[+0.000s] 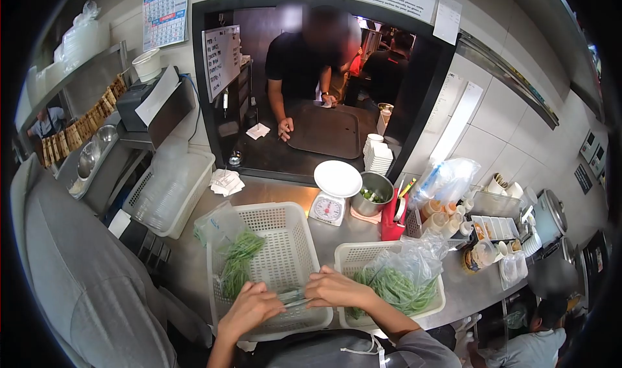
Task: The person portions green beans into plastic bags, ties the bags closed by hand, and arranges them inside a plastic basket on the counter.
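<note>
Looking down from head height, we are seeing two bare hands working over the near end of a white slotted basket [272, 219] on a steel counter [468, 293]. The basket's raised rim is bounding the work on all sides, and its right wall is running close beside a second white basket [345, 267]. A round-dialled scale [328, 209] is standing just beyond the far right corner. On the left, a person in grey [84, 258] is standing near. Ahead of the hands, the slotted floor is showing from the middle to the right wall, while long green stalks [238, 264] are taking up the left side.

The left hand [254, 307] is closing its fingers around one end of some clear plastic [295, 299], and the right hand [332, 286] is pinching the other end; neither is opening wide. The fingertips are partly hiding their grip.

The clear plastic is hanging between the hands, above the basket's near end, its long axis running roughly left to right. We are finding it too see-through to tell where its mouth is pointing.
</note>
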Tool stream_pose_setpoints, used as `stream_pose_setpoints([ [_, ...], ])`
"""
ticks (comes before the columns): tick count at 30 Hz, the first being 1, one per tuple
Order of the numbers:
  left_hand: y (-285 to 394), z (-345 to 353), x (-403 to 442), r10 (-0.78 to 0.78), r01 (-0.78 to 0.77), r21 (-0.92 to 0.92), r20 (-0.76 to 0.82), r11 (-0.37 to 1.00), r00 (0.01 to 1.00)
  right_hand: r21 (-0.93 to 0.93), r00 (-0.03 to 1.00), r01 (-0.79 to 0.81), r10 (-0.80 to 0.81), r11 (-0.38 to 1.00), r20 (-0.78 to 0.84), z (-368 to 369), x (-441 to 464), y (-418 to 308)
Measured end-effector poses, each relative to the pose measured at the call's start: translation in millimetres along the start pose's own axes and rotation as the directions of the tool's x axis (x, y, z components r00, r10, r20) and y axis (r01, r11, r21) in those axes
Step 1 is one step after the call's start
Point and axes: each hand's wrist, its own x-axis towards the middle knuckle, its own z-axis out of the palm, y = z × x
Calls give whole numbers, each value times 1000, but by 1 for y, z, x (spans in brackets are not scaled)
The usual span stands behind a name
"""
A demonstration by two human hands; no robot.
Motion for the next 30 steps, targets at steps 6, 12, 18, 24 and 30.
stream_pose_setpoints([
  [6,13,-6,-9,-27,35,171,-46,985,999,-162,993,-6,-14,987,-120,-7,-5,1],
  [12,4,11,-21,-321,257,-324,-163,911,933,135,914,-71,118,988,-387,2,-16,25],
  [18,12,45,-12,-603,334,-775,-75,537,794,797,934,-145,348,586,-86,62,-4,3],
  [24,6,63,-5,-533,146,-927,-66,346,844,847,948,-96,308,524,-82,100,17,0],
  [30,-16,63,-6,-234,245,-541,90,805,968,970,954,-43,297,239,-31,83,19,-6],
])
